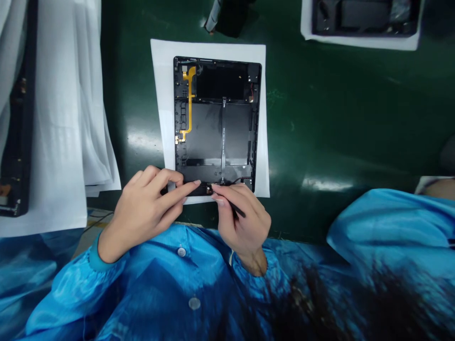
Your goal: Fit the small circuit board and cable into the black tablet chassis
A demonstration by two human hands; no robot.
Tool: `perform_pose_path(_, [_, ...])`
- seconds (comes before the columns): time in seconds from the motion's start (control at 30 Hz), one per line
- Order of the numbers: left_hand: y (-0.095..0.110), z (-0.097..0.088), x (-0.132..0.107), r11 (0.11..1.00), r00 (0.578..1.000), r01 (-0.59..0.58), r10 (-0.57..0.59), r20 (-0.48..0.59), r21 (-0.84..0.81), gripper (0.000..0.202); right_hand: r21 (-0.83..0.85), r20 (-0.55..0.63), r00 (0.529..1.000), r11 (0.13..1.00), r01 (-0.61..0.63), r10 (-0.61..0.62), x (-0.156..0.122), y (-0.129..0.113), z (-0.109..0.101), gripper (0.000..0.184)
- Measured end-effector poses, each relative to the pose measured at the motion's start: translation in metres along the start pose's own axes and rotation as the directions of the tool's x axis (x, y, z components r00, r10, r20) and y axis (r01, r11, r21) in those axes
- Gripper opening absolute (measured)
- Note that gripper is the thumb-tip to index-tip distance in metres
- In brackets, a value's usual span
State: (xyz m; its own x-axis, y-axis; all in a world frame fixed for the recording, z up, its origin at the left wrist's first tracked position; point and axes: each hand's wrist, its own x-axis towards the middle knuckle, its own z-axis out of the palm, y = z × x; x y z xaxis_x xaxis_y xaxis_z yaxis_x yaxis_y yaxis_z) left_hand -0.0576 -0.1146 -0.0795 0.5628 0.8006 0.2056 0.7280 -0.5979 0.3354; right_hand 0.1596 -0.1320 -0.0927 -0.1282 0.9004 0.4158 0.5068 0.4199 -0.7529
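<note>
An opened black tablet [216, 123] lies back side up on a white sheet [161, 85] on the green belt. A yellow flex cable [190, 102] runs down its left side. My left hand [149, 208] rests at the tablet's near edge, its fingers pinched with the forefinger pointing at a small part there. My right hand [241, 218] is closed round a thin dark tool [237, 210], its tip at the same spot on the near edge.
A stack of white sheets [67, 118] with another dark device [16, 132] lies at the left. A second device on a white sheet [362, 23] sits at the far right. A blue sleeve [391, 227] reaches in at the right.
</note>
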Motion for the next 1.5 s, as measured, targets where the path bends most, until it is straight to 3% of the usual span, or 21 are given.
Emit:
perform_pose_path(0.23, [0.0047,0.0001,-0.001,0.99,0.999,0.026,-0.03,0.027,0.136,0.037,0.006,0.006,1.0,1.0,-0.006,0.006,0.0002,0.0007,-0.0008,0.032])
perform_pose_path(0.43, [0.007,0.0012,-0.0006,0.956,0.998,-0.025,0.009,0.055,0.292,0.039,0.003,-0.002,0.999,0.999,-0.036,0.036,-0.0037,0.0006,-0.0011,0.028])
perform_pose_path(0.73, [0.0056,0.0004,-0.0007,0.969,0.997,-0.01,-0.009,0.076,0.248,0.04,-0.032,-0.025,0.997,0.997,-0.076,0.076,-0.0035,-0.001,0.0005,0.027])
perform_pose_path(0.97, [0.0077,0.0022,-0.0002,0.94,0.995,-0.025,-0.011,0.103,0.341,0.044,-0.029,-0.019,0.998,0.998,-0.064,0.063,-0.0027,-0.0011,0.0007,0.026])
perform_pose_path(1.17, [0.0054,-0.0008,0.0016,0.981,0.997,0.007,-0.02,0.069,0.195,0.04,-0.028,-0.027,0.997,0.997,-0.074,0.073,-0.0028,-0.0013,0.0006,0.024])
perform_pose_path(1.33, [0.0056,0.0003,0.0016,0.956,0.991,-0.014,-0.026,0.13,0.293,0.05,-0.019,-0.005,0.999,0.998,-0.054,0.054,-0.0035,0.0005,-0.0001,0.024])
perform_pose_path(1.5, [0.0055,0.0037,0.0008,0.971,0.999,-0.031,0.024,0.031,0.238,0.039,-0.026,0.011,0.999,0.999,-0.041,0.041,-0.0036,0.0007,-0.0007,0.023])
